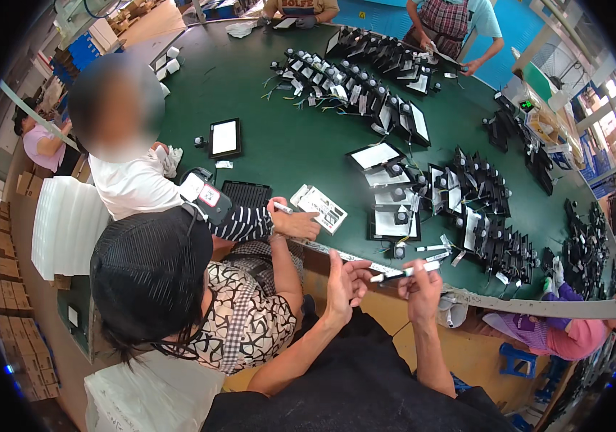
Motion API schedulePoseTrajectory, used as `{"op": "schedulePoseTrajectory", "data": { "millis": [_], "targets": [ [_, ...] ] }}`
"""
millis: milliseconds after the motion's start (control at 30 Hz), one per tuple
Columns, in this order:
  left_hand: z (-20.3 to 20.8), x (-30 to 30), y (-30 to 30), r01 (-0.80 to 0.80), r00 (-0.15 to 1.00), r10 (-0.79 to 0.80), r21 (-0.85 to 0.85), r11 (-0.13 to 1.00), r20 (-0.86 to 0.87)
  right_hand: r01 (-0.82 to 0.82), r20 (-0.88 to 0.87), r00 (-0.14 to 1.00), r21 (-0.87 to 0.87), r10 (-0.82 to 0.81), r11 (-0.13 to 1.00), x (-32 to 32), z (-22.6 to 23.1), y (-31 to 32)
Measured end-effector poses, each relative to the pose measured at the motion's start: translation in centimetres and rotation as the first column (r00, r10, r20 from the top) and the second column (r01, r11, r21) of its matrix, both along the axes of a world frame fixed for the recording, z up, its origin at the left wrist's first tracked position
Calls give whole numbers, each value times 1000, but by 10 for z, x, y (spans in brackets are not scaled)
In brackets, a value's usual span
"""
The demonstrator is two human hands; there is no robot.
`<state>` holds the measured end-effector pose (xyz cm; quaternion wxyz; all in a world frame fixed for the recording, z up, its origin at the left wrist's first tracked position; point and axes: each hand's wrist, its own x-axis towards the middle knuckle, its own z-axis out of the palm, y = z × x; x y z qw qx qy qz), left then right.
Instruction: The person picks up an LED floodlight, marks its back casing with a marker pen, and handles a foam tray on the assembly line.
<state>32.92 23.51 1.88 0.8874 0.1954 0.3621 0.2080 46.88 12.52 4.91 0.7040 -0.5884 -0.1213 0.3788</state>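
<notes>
My right hand [423, 289] holds a slim white marker pen [417, 269] near the table's front edge, its dark end pointing left. Beside that dark end, my left hand [342, 288] is open, palm turned inward and fingers apart. Two or more similar white-and-black marker pens [434, 249] lie on the table just beyond. Behind them sits a black floodlight [393, 225] with a pale panel and a small round sensor. A white box with dark pen pictures [320, 209] lies farther left, beside a co-worker's hand [295, 224] that holds another marker.
Rows of black floodlights [484, 241] with loose wires crowd the green table [279, 155]. A single floodlight [224, 138] lies at the left. One co-worker in a dark cap [151, 266] sits close on my left; others work around the table. A blue stool [518, 360] stands lower right.
</notes>
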Motion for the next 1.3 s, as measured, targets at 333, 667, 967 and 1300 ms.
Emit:
{"op": "schedulePoseTrajectory", "data": {
  "millis": [333,667,967,1300],
  "targets": [
    [-8,-1,20,-243,892,373,-425,872,256,90,394,915,17,-90,996,-66,-11,2],
    [29,-5,16,-261,833,383,-327,908,399,71,506,859,37,-80,997,-93,-12,8],
    [37,-30,-3,-195,958,123,277,941,258,126,299,934,229,-193,965,-82,2,15],
    [24,-25,-27,-74,992,26,401,913,125,113,218,964,188,-153,976,-91,-1,3]
  ]
}}
